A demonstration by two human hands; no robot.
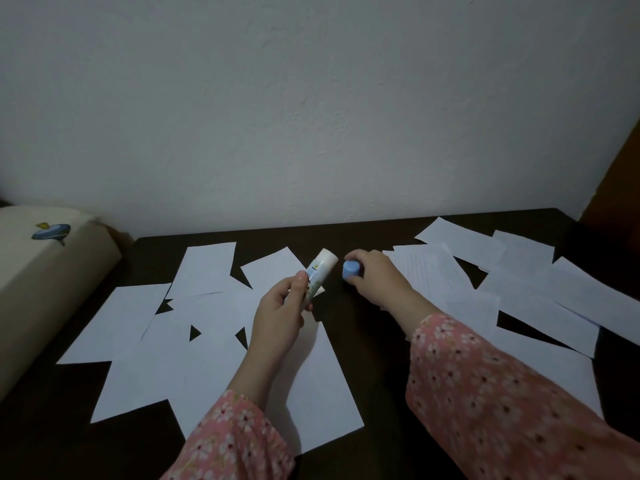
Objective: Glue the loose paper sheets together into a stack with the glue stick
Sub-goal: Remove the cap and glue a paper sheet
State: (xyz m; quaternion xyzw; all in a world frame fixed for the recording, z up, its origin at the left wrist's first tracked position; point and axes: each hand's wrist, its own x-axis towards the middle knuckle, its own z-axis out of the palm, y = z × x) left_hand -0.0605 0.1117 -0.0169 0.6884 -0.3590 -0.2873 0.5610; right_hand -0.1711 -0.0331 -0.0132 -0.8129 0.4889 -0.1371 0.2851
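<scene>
My left hand (pixel 277 315) grips a white glue stick (pixel 320 271) by its lower half, with the uncapped top tilted up and to the right. Just to its right, my right hand (pixel 375 277) holds the blue cap (pixel 351 270) down near the dark table (pixel 360 341). Several loose white paper sheets (pixel 166 344) lie overlapping on the left side of the table. Several more sheets (pixel 540 289), some faintly lined, are spread on the right, partly under my right forearm.
A pale wall rises directly behind the table's back edge. A cream cushion or box (pixel 38 265) with a small blue picture stands off the table's left side. A brown panel (pixel 620 181) shows at the far right.
</scene>
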